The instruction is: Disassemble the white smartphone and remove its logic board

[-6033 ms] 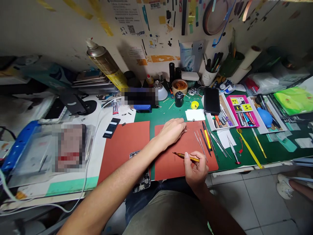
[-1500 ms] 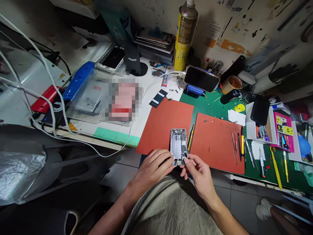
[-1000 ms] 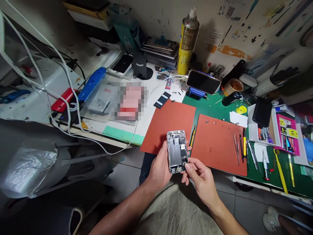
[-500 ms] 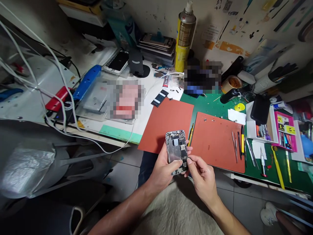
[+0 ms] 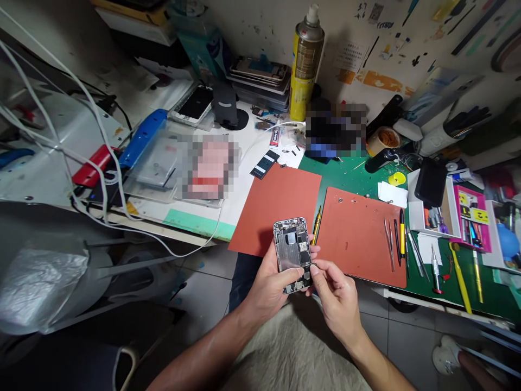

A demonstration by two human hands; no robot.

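Observation:
An opened phone body [image 5: 292, 251], its metal inside facing up, is held above my lap at the bench's front edge. My left hand [image 5: 272, 282] cups it from below and the left, fingers wrapped round it. My right hand [image 5: 334, 293] pinches at the phone's lower right edge with thumb and forefinger; what is between them is too small to make out. A yellow screwdriver [image 5: 316, 225] lies in the gap between the two red mats [image 5: 277, 206] [image 5: 358, 233].
Tweezers and pens [image 5: 396, 239] lie in a row on the right mat's edge. A yellow spray can [image 5: 303, 65] stands at the back. White cables [image 5: 93, 179] hang over the left bench edge. Trays of tools [image 5: 468, 217] sit at the right. Someone's shoe [image 5: 443, 353] shows on the floor.
Six seconds ago my right hand held the screwdriver over the right mat. The screwdriver now lies between the mats, and both hands have lifted the phone body off the bench edge.

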